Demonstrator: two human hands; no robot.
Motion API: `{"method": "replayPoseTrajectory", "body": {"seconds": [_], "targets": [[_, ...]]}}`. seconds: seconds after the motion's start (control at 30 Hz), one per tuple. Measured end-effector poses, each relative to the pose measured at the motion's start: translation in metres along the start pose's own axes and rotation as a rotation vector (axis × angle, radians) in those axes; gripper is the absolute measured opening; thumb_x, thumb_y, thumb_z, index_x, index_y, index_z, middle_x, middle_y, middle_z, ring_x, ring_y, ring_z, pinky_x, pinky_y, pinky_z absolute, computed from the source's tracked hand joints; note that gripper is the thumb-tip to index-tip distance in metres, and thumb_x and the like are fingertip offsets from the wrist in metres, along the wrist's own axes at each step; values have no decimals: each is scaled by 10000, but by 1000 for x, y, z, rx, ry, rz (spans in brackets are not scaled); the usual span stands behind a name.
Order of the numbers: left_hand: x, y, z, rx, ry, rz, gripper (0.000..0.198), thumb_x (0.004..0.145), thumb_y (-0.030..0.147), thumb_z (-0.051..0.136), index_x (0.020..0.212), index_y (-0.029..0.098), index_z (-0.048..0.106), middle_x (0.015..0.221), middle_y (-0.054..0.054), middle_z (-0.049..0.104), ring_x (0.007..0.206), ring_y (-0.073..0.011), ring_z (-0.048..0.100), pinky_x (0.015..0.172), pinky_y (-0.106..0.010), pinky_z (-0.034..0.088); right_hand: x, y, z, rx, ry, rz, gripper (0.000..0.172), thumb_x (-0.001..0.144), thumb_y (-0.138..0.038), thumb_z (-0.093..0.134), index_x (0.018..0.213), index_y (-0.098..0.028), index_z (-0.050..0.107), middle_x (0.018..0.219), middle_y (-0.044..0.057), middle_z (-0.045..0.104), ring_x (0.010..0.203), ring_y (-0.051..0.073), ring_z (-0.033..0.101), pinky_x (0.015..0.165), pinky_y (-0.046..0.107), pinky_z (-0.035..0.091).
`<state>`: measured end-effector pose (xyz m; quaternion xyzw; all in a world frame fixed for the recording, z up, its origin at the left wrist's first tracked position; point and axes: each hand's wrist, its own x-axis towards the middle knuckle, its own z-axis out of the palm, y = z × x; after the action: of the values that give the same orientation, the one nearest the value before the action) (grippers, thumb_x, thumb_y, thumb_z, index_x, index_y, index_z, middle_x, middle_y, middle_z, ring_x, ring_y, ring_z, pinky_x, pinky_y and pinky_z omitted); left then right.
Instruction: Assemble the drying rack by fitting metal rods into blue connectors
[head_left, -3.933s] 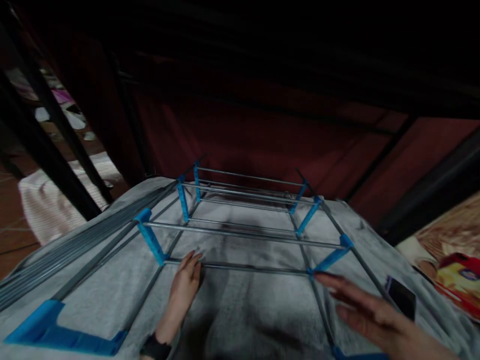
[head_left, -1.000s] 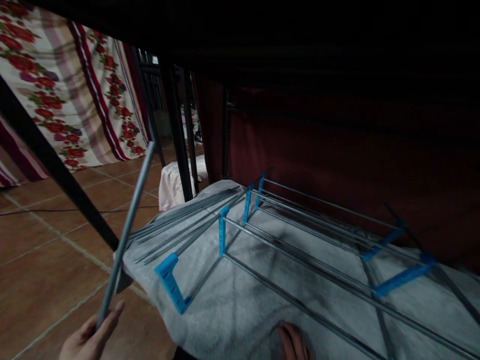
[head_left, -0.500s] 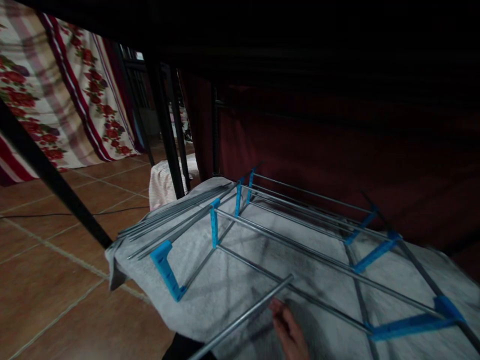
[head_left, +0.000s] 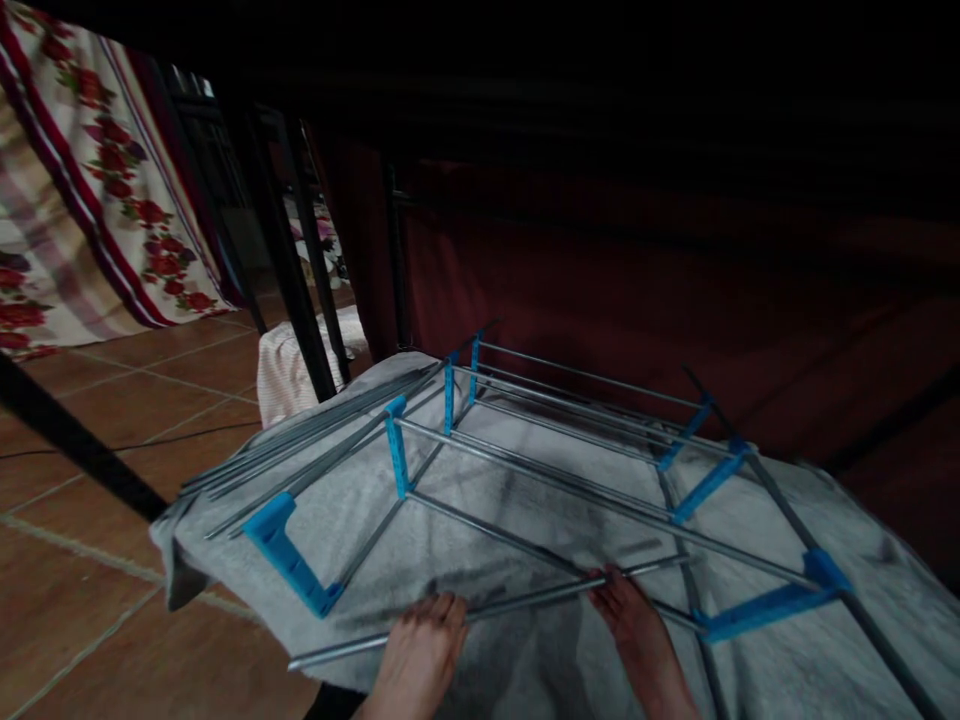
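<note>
A loose metal tube (head_left: 525, 600) lies slantwise across the near side of the frame, held by both hands. My left hand (head_left: 427, 640) is wrapped over it left of its middle. My right hand (head_left: 630, 620) grips it further right, fingertips around the tube. Beyond the hands, a rack of metal rods with blue plastic brackets rests on the grey cloth (head_left: 510, 520). One blue bracket (head_left: 289, 560) at the front left has no cross rod at its upper end. A blue bracket (head_left: 772, 605) stands at the front right.
A bundle of thin metal rods (head_left: 315, 430) lies on the cloth at the left. Dark metal posts (head_left: 277, 230) rise behind it. A dark red curtain (head_left: 600, 290) hangs at the back. Tiled floor (head_left: 90, 500) and a flowered cloth (head_left: 112, 190) are at the left.
My left hand has come into view, closed on the tube. The tube has turned closer to level, and my right hand now grips it. The view has shifted right.
</note>
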<state>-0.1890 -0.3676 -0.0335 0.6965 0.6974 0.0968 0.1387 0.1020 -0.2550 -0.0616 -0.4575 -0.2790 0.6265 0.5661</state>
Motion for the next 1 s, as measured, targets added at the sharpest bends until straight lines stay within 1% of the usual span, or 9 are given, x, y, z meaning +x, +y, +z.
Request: {"method": "replayPoseTrajectory", "body": {"seconds": [0.07,0.13,0.27,0.37,0.5,0.67,0.77,0.9,1.0], "targets": [[24,16,-13,4,6,51,298,967,249,389,1016,266,683,1027,-118,728,977,-284,705,864,-426,551,8,-17,1,44,66,29,328,646,-388,844,872,-180,730,863,72,772,850,225,732,774,362,627],[46,28,-19,18,8,78,292,971,224,384,1017,239,672,1008,-126,715,980,-292,694,864,-436,532,13,-35,3,68,120,11,295,652,-346,837,855,-170,714,814,52,752,800,200,716,774,340,620],[82,46,-17,61,-2,174,310,953,122,377,1056,205,658,1045,-129,700,1003,-281,672,869,-422,509,26,-58,-2,79,183,-57,227,701,-283,797,869,-166,699,805,27,734,711,143,681,762,282,616],[100,54,-15,107,68,270,362,907,20,369,1043,190,658,1029,-107,699,996,-253,662,886,-401,503,36,-60,-13,150,242,-38,204,678,-245,786,839,-174,684,803,33,745,718,147,693,717,259,632],[123,54,-20,179,189,313,377,873,-23,382,1002,168,680,983,-99,701,975,-255,665,918,-421,497,46,-53,-20,174,239,13,193,646,-201,792,799,-175,678,757,36,745,705,159,711,719,270,650],[160,48,-28,204,306,360,376,874,-9,404,1049,152,696,1034,-120,710,1030,-285,647,962,-455,479,60,-55,-14,193,187,-18,163,630,-195,809,716,-214,672,735,30,747,748,183,732,784,295,650],[180,46,-26,257,304,352,360,876,12,419,1062,142,699,1061,-138,715,1043,-296,647,976,-463,480,70,-59,-10,221,139,-12,189,605,-176,815,718,-244,679,759,7,759,787,193,740,797,308,648],[203,45,-20,333,321,352,419,873,12,430,1203,140,654,1212,-151,676,1126,-289,620,1027,-446,468,84,-56,-6,227,83,28,212,596,-184,826,749,-253,697,778,-32,766,802,190,746,818,316,642],[218,43,-16,349,350,385,390,888,14,427,1171,169,648,1121,-110,686,1074,-270,623,988,-432,492,94,-51,-4,220,90,26,209,576,-153,821,718,-245,699,801,-31,775,778,182,744,773,298,645]]}}
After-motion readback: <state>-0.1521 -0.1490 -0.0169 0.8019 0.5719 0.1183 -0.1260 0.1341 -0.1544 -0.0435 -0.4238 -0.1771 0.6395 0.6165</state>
